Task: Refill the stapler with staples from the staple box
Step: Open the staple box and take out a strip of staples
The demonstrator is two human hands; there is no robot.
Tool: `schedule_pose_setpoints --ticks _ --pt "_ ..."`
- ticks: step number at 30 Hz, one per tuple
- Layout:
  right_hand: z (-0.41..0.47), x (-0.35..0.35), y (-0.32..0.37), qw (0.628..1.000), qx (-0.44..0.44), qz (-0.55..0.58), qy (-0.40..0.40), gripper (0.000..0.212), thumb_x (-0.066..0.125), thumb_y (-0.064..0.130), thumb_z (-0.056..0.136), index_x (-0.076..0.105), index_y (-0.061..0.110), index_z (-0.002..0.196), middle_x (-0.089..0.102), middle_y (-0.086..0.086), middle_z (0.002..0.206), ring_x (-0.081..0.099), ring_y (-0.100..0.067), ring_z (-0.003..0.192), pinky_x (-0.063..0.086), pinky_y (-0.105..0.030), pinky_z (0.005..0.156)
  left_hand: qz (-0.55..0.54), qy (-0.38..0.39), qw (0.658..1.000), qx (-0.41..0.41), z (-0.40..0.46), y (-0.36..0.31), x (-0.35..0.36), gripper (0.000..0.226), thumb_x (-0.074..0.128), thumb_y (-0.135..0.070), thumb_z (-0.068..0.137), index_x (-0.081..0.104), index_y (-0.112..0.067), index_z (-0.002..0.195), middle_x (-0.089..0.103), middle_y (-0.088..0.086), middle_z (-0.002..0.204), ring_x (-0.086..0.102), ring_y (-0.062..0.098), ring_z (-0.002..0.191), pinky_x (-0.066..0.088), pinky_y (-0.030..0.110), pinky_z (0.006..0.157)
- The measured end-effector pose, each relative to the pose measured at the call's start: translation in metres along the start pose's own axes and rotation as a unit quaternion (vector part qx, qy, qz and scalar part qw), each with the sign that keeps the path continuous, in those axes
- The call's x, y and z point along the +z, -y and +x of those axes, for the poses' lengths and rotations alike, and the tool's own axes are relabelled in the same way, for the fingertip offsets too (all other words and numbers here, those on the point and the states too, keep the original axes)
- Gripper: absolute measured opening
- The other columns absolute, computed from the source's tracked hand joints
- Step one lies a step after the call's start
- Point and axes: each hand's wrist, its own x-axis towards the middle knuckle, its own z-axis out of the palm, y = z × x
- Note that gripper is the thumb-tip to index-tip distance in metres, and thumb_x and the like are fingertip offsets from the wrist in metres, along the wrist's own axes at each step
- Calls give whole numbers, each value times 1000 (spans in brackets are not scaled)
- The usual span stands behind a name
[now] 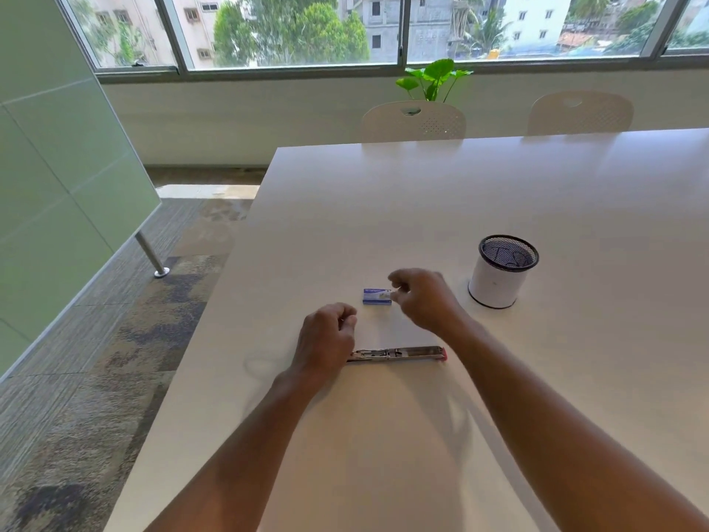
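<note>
Hands hovering over an opened stapler and staple box

The metal stapler (397, 354) is lying flat, opened out, on the smooth white counter (537, 193); the right hand (422, 301) is pinching at the small blue staple box (376, 296), fingers together; the left hand (326, 339) is curling loosely, empty.

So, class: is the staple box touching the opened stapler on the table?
Apart. The head view shows the staple box lying farther from the person than the stapler, with a clear strip of bare white table between them.

Opened metal stapler (397, 354) lies flat on the table; small blue staple box (376, 296) sits beyond.
</note>
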Motion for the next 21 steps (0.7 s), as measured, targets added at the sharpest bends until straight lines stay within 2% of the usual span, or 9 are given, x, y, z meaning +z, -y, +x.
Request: schedule_pose_setpoints --ticks 3,7,10,13,15,17,21 --pt "6 15 -3 998 32 -17 50 48 70 16 90 58 5 135 62 -15 129 59 -31 117 47 -39 104 -2 10 1000 -15 9 -2 3 18 64 -15 95 76 -13 107 79 6 100 70 22 94 53 28 86" --pt "12 23 -9 997 35 -30 65 41 65 15 93 60 2 132 53 -16 134 54 -32 123 42 -36 107 -11 10 999 -28 18 -3 7 20 65 -15 94 75 -12 111 78 7 103 69 21 94 46 21 83" --pt "14 24 -11 997 32 -25 64 37 64 17 94 63 8 130 54 -13 133 54 -29 121 43 -35 106 -17 -1 999 -35 22 -4 7 21 68 -14 94 74 -11 113 77 7 104 64 15 89 44 19 83" --pt "12 24 -13 998 18 -20 55 32 63 16 95 65 11 126 57 -11 126 56 -27 116 44 -32 100 -30 -12 998 -51 27 -5 7 22 70 -18 93 74 -11 113 77 6 106 68 18 94 51 25 88" --pt "10 25 -13 999 6 -13 45 30 64 15 94 66 12 123 60 -9 119 57 -25 110 42 -27 91 -44 -26 996 -70 31 -5 10 20 72 -25 91 75 -13 106 78 4 100 71 21 95 56 32 90" --pt "7 26 -12 999 -7 -3 38 28 67 13 92 68 14 120 62 -8 114 59 -25 104 40 -25 85 -69 -31 993 -94 34 -5 11 17 75 -32 88 74 -17 97 77 0 91 73 20 87 60 38 86" --pt "3 29 -9 999 -27 10 22 31 69 10 90 68 12 121 63 -8 113 60 -24 101 46 -28 88 -130 -27 983 -131 40 1 16 16 77 -35 84 70 -21 86 78 1 79 77 21 75 64 45 78"
